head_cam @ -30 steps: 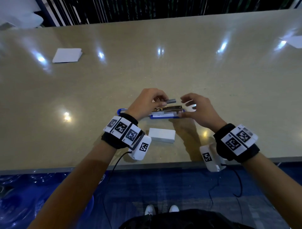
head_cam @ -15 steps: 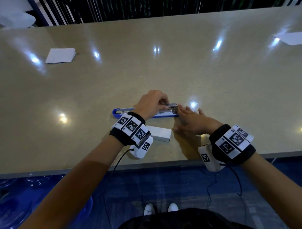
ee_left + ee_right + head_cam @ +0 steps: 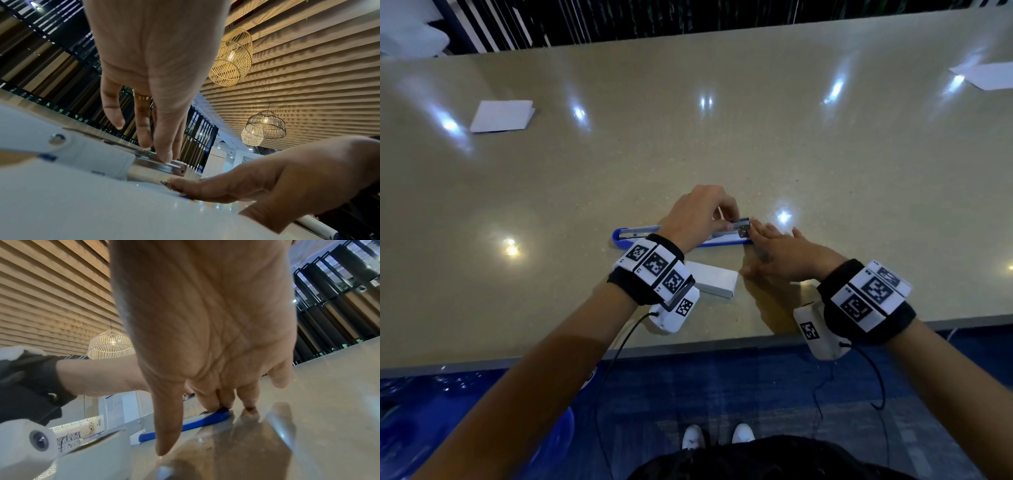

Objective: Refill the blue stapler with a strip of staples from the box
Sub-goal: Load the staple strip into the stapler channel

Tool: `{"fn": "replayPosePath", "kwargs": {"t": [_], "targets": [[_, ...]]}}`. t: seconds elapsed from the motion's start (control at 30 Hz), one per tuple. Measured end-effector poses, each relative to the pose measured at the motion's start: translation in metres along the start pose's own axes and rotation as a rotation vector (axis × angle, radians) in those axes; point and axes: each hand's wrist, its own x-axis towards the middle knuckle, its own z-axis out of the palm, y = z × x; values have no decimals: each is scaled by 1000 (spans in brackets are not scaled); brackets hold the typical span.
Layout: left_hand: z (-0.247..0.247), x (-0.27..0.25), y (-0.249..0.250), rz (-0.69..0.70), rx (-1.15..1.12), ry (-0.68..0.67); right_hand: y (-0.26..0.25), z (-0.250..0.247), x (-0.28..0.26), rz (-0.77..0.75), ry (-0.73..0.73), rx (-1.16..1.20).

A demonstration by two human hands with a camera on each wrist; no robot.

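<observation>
The blue stapler lies folded open flat on the table, its lid out to the left. My left hand is curled over it, thumb and fingertips pinching the front end of the metal magazine. The strip of staples cannot be told apart from the magazine. My right hand lies flat with straight fingers, its fingertips pressing the right end of the blue base. The white staple box lies just in front of the stapler, between my wrists.
The beige table stretches far back, and its front edge runs under my wrists. A white sheet of paper lies at the back left, another paper at the back right. Cables hang from both wrist cameras.
One second ago my left hand held a staple strip above the raised magazine. Since then the stapler has been laid flat, the left fingers are on the magazine and the right hand has flattened onto the base.
</observation>
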Motion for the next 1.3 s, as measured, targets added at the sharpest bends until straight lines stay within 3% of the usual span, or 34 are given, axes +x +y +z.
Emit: {"fn": "replayPosePath", "kwargs": {"t": [0.23, 0.53, 0.8, 1.3], "targets": [[0, 0, 1, 6, 80, -5, 2, 3, 2, 2, 17, 2], [3, 0, -5, -29, -1, -12, 1, -1, -2, -14, 87, 46], [-1, 2, -10, -48, -83, -37, -2, -10, -4, -24, 474, 368], [-4, 0, -10, -30, -4, -11, -10, -12, -9, -35, 512, 377]]}}
